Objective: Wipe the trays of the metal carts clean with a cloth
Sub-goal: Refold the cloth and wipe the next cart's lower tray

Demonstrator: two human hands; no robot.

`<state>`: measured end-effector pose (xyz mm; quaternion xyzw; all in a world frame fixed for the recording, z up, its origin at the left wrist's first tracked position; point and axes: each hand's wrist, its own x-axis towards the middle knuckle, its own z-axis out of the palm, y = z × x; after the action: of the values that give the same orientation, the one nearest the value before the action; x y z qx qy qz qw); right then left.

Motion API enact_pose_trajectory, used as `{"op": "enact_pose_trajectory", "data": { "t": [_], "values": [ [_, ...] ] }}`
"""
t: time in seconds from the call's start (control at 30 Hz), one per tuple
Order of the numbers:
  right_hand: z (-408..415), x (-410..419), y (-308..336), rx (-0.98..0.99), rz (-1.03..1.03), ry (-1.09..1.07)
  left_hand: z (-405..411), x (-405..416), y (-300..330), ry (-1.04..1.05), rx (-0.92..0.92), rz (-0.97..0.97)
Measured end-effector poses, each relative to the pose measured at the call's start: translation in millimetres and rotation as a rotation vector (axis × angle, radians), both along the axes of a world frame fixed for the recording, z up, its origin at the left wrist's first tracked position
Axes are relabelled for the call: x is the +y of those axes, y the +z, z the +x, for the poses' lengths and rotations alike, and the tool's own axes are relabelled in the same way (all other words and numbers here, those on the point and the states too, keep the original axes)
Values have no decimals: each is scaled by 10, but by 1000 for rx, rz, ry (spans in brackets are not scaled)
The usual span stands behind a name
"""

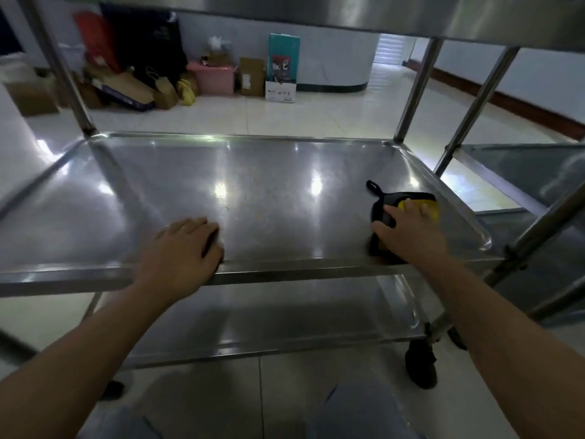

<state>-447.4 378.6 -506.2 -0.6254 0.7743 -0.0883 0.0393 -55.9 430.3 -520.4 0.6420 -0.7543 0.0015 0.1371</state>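
I've got my right hand pressed flat on the black-yellow cloth at 4 o'clock on the tray, left hand resting palm-down on its near rim at 7.

Left grip, right grip palm-down.

We see the cloth under the right hand at the middle tray's right end, left hand resting on its near rim, lower tray beneath, second cart right, boxes behind.
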Motion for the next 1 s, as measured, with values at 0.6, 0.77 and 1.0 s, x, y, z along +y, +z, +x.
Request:
{"op": "enact_pose_trajectory", "data": {
  "t": [0.6, 0.77, 1.0],
  "values": [
    [1729, -43, -54, -33, -112, 347, 1569, 287, 108, 164, -134, 21],
    [2423, -14, -95, -56, -172, 223, 1844, 325, -7, 213, -173, 45],
    [4057, 175, -53, -57, -81, 545, 1931, 275, -53, 207, -136, -3]
  ]
}}
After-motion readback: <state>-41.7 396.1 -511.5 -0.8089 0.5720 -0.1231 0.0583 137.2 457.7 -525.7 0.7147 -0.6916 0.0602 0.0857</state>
